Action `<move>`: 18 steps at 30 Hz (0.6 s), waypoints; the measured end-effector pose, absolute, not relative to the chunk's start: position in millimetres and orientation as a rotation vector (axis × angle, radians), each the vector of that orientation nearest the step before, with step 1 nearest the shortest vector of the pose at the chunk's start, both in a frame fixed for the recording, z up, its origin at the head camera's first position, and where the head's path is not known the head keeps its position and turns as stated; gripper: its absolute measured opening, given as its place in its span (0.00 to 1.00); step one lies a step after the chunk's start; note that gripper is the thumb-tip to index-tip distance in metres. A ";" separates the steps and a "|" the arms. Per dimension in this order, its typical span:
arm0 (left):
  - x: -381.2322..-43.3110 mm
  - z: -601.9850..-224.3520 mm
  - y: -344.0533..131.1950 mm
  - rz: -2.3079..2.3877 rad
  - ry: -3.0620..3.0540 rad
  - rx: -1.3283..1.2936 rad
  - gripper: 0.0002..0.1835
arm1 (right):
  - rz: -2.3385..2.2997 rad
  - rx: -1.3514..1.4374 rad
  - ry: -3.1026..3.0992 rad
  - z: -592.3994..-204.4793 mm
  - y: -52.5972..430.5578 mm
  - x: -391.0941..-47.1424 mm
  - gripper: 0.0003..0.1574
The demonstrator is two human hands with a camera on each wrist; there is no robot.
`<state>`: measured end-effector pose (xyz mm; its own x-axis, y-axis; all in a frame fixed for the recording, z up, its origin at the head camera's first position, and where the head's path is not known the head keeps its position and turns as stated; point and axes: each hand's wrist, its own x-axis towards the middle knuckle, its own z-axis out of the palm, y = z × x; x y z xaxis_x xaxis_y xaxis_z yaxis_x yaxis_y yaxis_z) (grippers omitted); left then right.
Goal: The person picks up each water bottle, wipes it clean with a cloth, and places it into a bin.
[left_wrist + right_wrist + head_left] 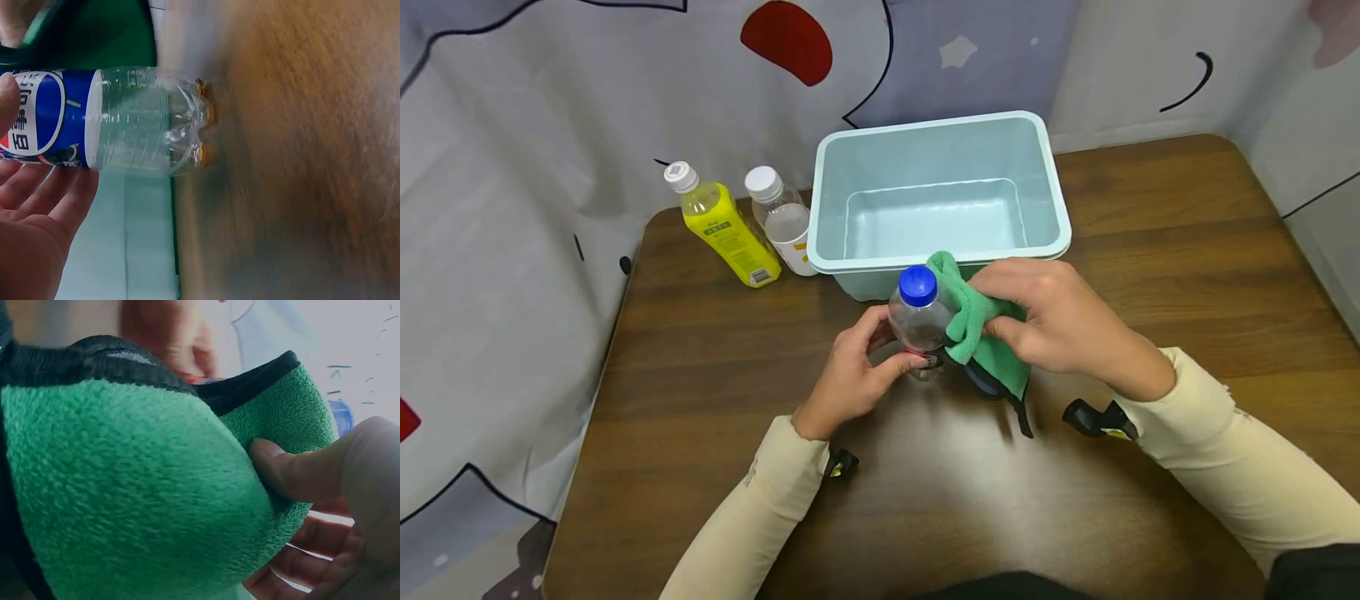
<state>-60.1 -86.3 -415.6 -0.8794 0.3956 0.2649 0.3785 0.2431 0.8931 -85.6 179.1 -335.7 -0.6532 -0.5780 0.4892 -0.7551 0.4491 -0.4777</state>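
Note:
A clear plastic bottle (917, 323) with a blue cap and a blue label stands upright near the front of the tub. My left hand (859, 367) grips it round the label; the left wrist view shows the bottle (134, 119) with its base close to the tabletop. My right hand (1060, 321) pinches a green cloth (977, 321) with black edging, bunched against the bottle's right side. In the right wrist view the cloth (144, 494) fills much of the picture, with the thumb (294, 469) pressing into a fold. It hides most of the bottle there.
A pale blue plastic tub (942, 265) stands at the table's back. To its left are a yellow-labelled bottle (733, 237) and a clear bottle with a white cap (784, 218). The brown wooden table (715, 400) meets a patterned curtain (535, 250) behind.

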 end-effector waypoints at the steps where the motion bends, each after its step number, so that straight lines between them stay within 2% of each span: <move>1: -59.2 -415.5 -86.1 1.762 2.460 0.766 0.33 | 0.989 1.149 -2.479 -341.7 178.3 -85.7 0.19; 9: -51.5 -416.6 -79.9 1.789 2.411 0.754 0.37 | 0.871 1.118 -2.710 -386.7 171.7 -86.3 0.16; 18: -51.0 -417.2 -74.6 1.795 2.451 0.787 0.38 | 0.893 1.075 -2.744 -401.1 177.0 -83.6 0.21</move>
<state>-51.0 -74.6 -417.2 -0.8741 0.3937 0.2845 0.3901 0.2198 0.8941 -83.6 177.0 -401.1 -0.7546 -0.6036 0.2574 -0.6396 0.5886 -0.4944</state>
